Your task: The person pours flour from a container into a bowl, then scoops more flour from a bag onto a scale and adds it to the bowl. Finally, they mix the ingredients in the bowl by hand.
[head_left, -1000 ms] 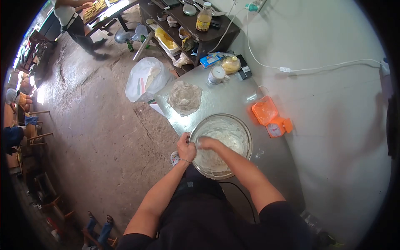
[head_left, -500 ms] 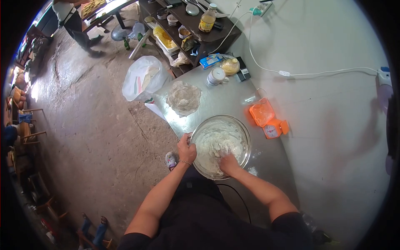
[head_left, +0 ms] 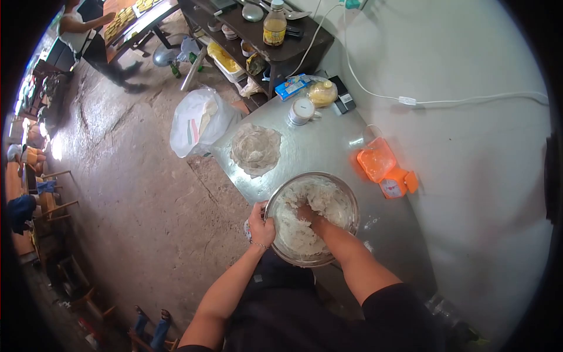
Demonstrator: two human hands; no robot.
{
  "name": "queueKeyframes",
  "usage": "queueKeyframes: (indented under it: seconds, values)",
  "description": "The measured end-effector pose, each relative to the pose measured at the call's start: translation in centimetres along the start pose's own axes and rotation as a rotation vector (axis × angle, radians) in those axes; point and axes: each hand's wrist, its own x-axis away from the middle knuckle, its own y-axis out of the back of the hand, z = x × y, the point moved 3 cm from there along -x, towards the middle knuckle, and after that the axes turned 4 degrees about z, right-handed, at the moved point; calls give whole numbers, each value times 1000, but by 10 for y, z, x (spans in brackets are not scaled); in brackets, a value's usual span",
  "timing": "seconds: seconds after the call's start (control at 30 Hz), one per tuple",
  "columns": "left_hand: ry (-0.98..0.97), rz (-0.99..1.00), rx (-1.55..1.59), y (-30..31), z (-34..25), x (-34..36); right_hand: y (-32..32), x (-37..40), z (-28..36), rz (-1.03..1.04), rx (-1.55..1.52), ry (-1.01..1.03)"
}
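A round metal bowl (head_left: 353,205) stands near the front edge of the metal table, holding pale, lumpy dough (head_left: 302,237). My left hand (head_left: 261,225) is closed on the bowl's left rim, thumb on the inner side. My right hand (head_left: 308,214) reaches down into the dough near the bowl's middle; its fingers are buried and hidden. Behind the bowl lies a crumpled clear plastic bag (head_left: 256,149). To the bowl's upper right is an orange scale (head_left: 393,186) with an orange tray (head_left: 376,159).
Farther back on the table (head_left: 316,138) are a white mug (head_left: 302,110), a blue packet (head_left: 292,87) and a black box (head_left: 342,94). A white sack (head_left: 196,126) stands left. Behind is a dark shelf (head_left: 311,47). Another person (head_left: 88,41) works at a far table.
My right hand has moved up and left within the bowl, deeper into the dough. Dough now lies gathered on the near side too. The whole view has shifted slightly.
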Motion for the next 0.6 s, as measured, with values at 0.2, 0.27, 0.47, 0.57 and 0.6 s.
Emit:
queueKeyframes:
  seconds: [0.2,0.27,0.47,0.57,0.6]
  values:
    - [-9,12,-58,4,7,-8,-47,-14,-9,-637,27,170]
    - [-37,6,-25,4,5,-5,13,32,11,-276,-185,56]
    - [-42,-13,-5,-1,14,-4,36,133,14,-600,-376,-243]
    - [-19,4,-39,1,8,-4,19,161,2,-695,-750,-476]
    - [1,14,-59,1,6,-3,15,159,-10,-673,-949,-524]
